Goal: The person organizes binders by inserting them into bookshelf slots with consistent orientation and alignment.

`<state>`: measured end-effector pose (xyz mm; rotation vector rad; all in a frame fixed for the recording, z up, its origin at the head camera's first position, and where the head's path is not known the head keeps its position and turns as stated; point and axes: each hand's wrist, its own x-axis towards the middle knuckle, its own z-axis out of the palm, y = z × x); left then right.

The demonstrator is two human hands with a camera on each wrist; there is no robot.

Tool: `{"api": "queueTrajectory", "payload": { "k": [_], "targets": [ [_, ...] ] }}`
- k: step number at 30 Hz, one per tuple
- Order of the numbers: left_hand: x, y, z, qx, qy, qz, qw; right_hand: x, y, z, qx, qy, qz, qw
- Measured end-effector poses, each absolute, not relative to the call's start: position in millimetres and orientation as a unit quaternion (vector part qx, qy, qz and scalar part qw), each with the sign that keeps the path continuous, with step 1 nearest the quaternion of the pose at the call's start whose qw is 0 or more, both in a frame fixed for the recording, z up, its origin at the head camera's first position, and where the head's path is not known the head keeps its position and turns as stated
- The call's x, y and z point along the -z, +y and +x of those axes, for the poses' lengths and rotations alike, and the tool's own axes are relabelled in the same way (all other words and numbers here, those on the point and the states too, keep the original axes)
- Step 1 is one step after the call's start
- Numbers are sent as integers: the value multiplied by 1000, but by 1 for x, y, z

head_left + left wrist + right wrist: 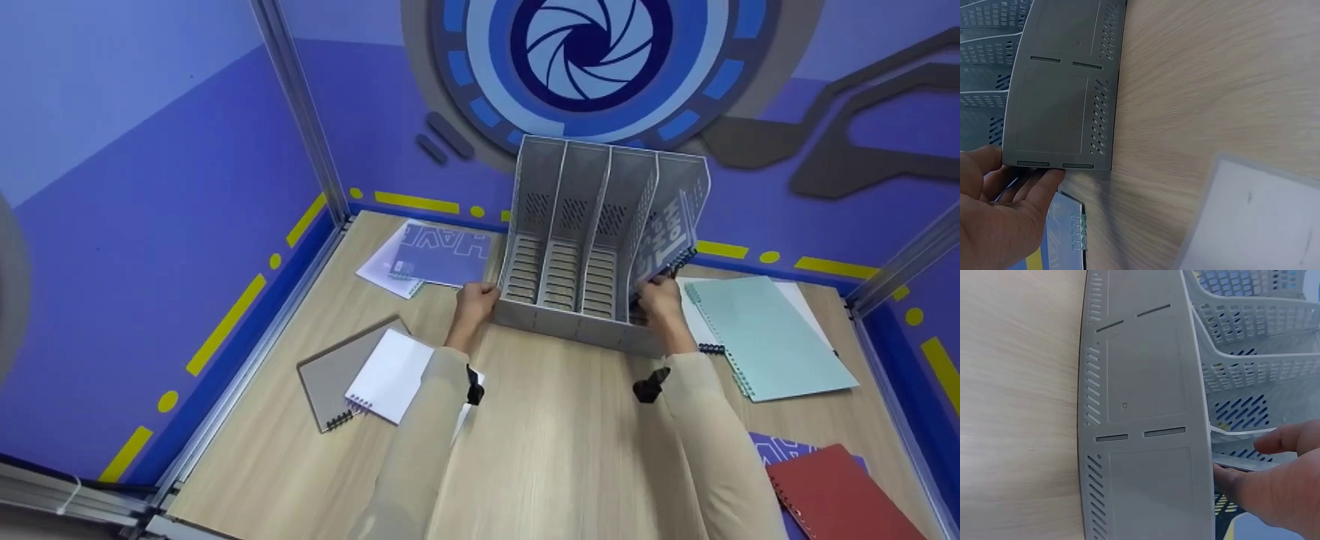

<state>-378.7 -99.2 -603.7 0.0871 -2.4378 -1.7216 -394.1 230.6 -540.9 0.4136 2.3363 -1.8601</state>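
Observation:
A grey file rack [559, 311] with several upright compartments stands tilted toward the back of the table. My left hand [474, 304] grips its left front corner; in the left wrist view, the thumb and fingers of that hand [1013, 208] sit around the end wall of the rack [1050, 112]. In the rightmost compartment leans a spiral notebook [666, 238] with a grey-blue lettered cover. My right hand [664, 306] pinches its lower front edge. In the right wrist view, the right hand [1275, 484] reaches behind the front wall [1151, 489], and its fingertips are partly hidden.
Left of the rack lie a purple notebook [450, 253], a grey-brown notebook [330, 364] and a white notebook [394, 375]. A mint-green notebook [780, 337] lies to the right, with a red notebook [844, 491] nearer the front. A patterned wall [360, 120] stands behind.

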Motion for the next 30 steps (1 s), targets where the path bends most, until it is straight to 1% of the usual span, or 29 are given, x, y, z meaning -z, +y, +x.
{"api": "queueTrajectory", "payload": {
  "k": [2, 8, 11, 16, 19, 25, 30],
  "targets": [
    [601, -98, -379, 569, -818, 44, 75, 540, 230, -389, 635, 760, 120, 72],
    [594, -97, -380, 542, -834, 54, 94, 538, 224, -374, 686, 720, 87, 62],
    [596, -97, -379, 542, -834, 51, 92, 538, 220, -361, 675, 733, 71, 44],
    [598, -95, -377, 552, -827, 54, 93, 540, 203, -336, 653, 757, 26, -14],
    [598, -93, -377, 558, -823, 52, 89, 539, 192, -323, 653, 757, 2, -30],
    [592, -89, -372, 533, -843, 45, 55, 540, 179, -297, 685, 727, -36, -24],
    [584, -92, -350, 519, -853, 40, 40, 545, 171, -279, 682, 730, -44, -22]
  ]
}}
